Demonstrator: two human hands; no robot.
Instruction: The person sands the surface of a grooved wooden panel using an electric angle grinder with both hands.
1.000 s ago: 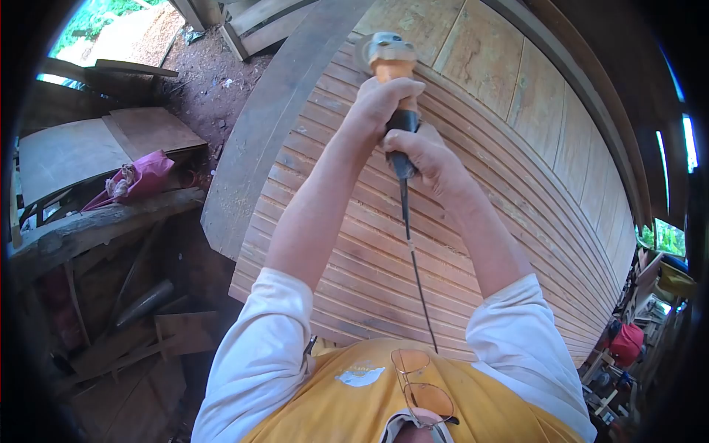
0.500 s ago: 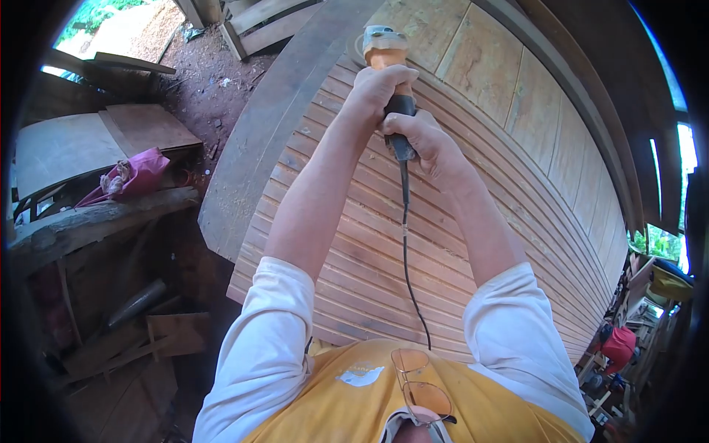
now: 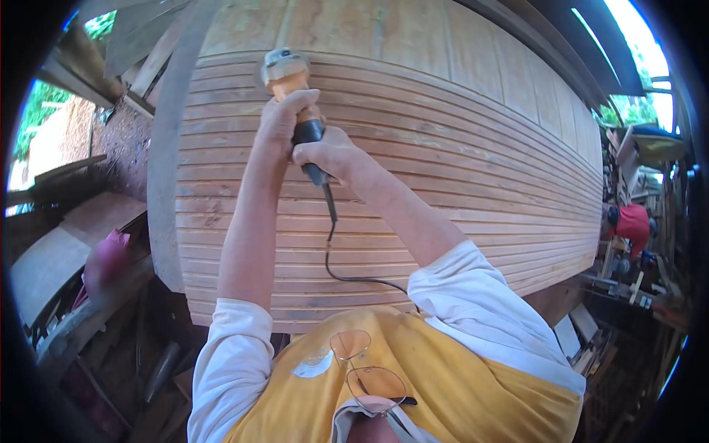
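Note:
An orange and black power tool [image 3: 308, 131] with a pale metal head lies over a grooved wooden panel [image 3: 391, 170], its head near the upper left of the grooves. My left hand [image 3: 284, 114] is wrapped round the orange body just behind the head. Lower down, my right hand [image 3: 330, 153] grips the black rear part. A black cord [image 3: 329, 258] runs from the tool's end across the slats towards my shirt. The underside of the tool's head is hidden.
Smooth boards [image 3: 413, 37] border the grooved part at the top. Left of the panel are a pink bag [image 3: 105, 262] and scrap wood [image 3: 63, 251]. A red object [image 3: 633, 225] stands among clutter at the right. Glasses [image 3: 375, 384] hang at my collar.
The view has turned, so the grooves now run nearly level. Both hands and the tool have shifted left in view and stay together. The cord is now more curved.

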